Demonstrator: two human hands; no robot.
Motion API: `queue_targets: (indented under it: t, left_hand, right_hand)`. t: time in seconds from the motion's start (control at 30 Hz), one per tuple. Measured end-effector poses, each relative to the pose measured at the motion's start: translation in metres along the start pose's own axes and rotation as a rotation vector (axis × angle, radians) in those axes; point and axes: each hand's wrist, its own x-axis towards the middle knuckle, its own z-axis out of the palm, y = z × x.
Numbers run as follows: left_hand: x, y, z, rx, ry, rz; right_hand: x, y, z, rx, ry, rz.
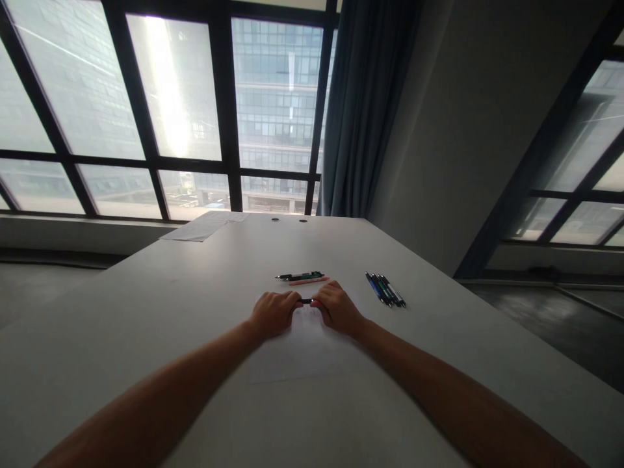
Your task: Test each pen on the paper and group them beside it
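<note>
Big window wall, dim grey table [146, 312]. Left hand [273, 313] and right hand [336, 308] both clamped on ends of dark pen [306, 301], mid-table over paper sheet [302, 354]. Risk: slim smooth barrel slipping, parts popping apart, rolling off. Beyond: green-black pen [299, 276], pink pen [309, 281]; pen bundle [385, 289] toward right edge.

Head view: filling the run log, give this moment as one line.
left hand and right hand: both grip one dark pen | over paper sheet | spare pens to the right

Office; high-rise windows [180, 97], desk [146, 305], pens [385, 289]
</note>
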Motion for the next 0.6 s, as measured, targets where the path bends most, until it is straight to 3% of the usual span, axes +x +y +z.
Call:
queue_targets:
  t: [0.1, 0.27, 0.6]
  left_hand:
    - [0.0001, 0.0002, 0.0003, -0.004, 0.007, -0.021]
    - [0.0022, 0.0033, -0.0030, -0.011, 0.009, -0.078]
    - [0.0025, 0.0028, -0.0021, -0.021, 0.002, -0.079]
  right_hand:
    - [0.0020, 0.0002, -0.0025, 0.020, 0.018, 0.017]
    - [0.0020, 0.0017, -0.0019, 0.089, 0.023, 0.185]
    - [-0.0013, -0.0023, 0.0023, 0.161, 0.023, 0.288]
